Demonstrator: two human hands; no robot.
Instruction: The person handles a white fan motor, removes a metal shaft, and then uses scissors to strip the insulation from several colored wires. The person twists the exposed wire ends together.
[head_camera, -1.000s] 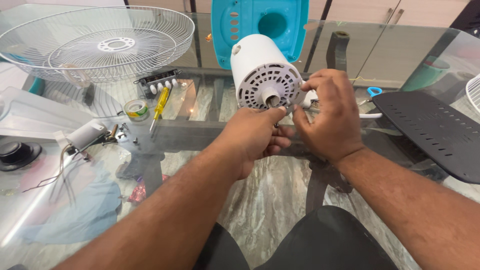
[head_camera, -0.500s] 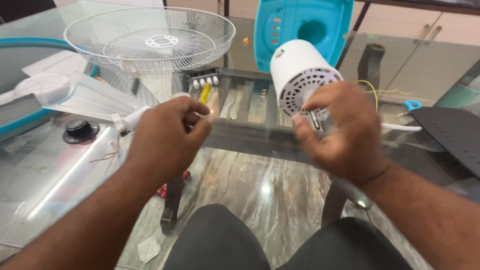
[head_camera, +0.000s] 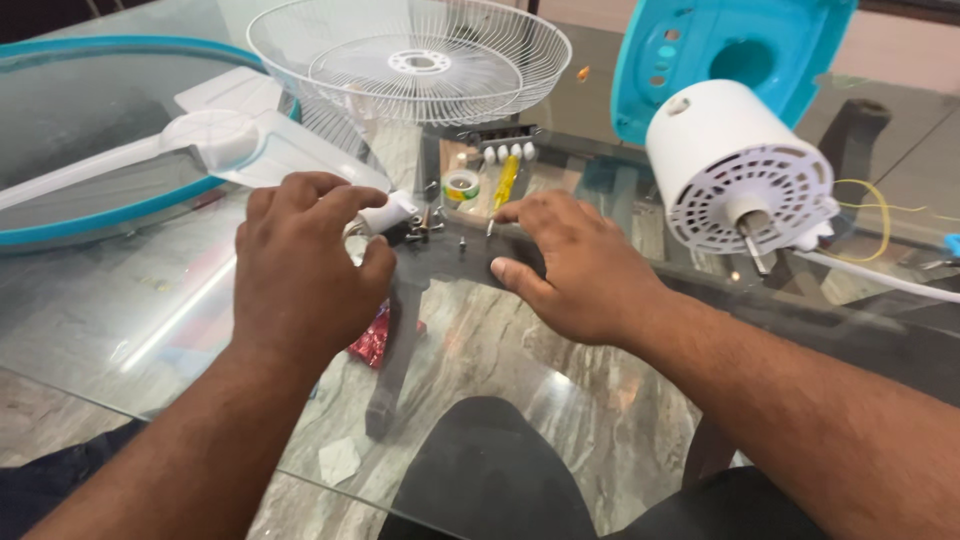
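We note a white, slotted motor housing (head_camera: 738, 165); behind it a turquoise fan base (head_camera: 720, 50); left of it a white wire grille (head_camera: 410, 60), a yellow-handled screwdriver (head_camera: 506, 180).

Two hands, the left hand (head_camera: 300, 265) and the right hand (head_camera: 575, 265), are over one glass worktop (head_camera: 130, 320), which carries one white wire fan guard (head_camera: 410, 60), one white motor housing (head_camera: 735, 165), one turquoise fan body shell (head_camera: 720, 50) and one white fan blade (head_camera: 210, 145). There is also one yellow-handled screwdriver (head_camera: 505, 180), one small roll of tape (head_camera: 461, 185) and a row of four white buttons (head_camera: 508, 152); the small dark screws (head_camera: 425, 232) between the hands are too small to count
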